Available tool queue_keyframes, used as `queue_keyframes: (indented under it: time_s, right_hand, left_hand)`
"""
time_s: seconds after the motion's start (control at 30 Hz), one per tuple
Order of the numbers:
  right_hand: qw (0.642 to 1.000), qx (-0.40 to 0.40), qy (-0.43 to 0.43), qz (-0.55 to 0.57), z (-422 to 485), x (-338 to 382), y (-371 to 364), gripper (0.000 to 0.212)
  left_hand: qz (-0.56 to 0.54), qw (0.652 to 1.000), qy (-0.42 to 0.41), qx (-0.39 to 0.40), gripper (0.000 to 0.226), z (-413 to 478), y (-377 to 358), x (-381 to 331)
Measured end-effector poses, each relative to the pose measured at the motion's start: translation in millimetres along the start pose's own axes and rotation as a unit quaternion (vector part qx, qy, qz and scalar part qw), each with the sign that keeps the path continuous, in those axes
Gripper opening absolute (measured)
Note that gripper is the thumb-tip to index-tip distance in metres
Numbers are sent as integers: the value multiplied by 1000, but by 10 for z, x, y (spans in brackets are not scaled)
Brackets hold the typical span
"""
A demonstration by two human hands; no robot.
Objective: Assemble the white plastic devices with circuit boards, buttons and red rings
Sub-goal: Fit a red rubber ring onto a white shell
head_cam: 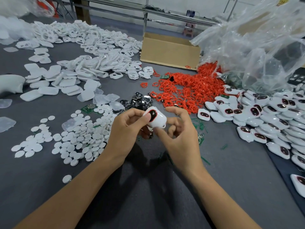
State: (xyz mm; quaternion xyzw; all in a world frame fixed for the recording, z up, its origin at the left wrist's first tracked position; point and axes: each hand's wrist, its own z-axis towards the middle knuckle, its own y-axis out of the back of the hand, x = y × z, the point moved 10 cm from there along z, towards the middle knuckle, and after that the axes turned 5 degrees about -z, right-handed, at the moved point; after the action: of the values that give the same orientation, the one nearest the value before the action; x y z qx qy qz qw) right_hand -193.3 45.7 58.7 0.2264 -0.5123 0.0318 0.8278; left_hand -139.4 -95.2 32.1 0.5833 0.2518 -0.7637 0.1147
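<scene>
I hold one white plastic device (156,120) above the grey table, at the centre of the view. Its face shows a dark button window edged by a red ring. My left hand (127,131) grips its left side, thumb pressing on the dark window. My right hand (179,131) pinches its right side and lower edge, index finger raised above it. A heap of red rings (186,90) lies just beyond. Dark buttons (140,100) sit behind my hands. A green circuit board (88,109) lies at the left.
White round discs (77,138) spread at the left. White shell halves (92,52) pile up at the back left. Finished devices (267,116) are heaped at the right. A cardboard box (170,50) and clear plastic bags (257,47) stand behind.
</scene>
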Motion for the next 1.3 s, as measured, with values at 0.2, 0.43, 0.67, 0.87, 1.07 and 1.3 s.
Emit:
queue_keyframes:
  time_s: [0.2, 0.43, 0.67, 0.87, 1.07, 1.3]
  right_hand:
    - [1000, 9, 16, 2, 51, 59, 52, 36]
    - [991, 46, -10, 128, 90, 58, 60, 28]
    - [986, 93, 20, 139, 63, 146, 3, 32]
    - [994, 68, 55, 70, 75, 222, 64, 36]
    - [984, 64, 149, -76, 25, 367, 29, 51]
    - [977, 66, 163, -118, 29, 358, 51, 56]
  left_hand:
    - [22, 997, -9, 76, 35, -43, -144, -62]
    - [127, 985, -67, 93, 43, -48, -180, -123]
    - [71, 989, -23, 126, 38, -60, -257, -70]
    - [-42, 986, 68, 146, 34, -105, -315, 54]
    - [-109, 978, 104, 142, 43, -94, -283, 62]
    - [-98, 970, 134, 181, 35, -145, -327, 97]
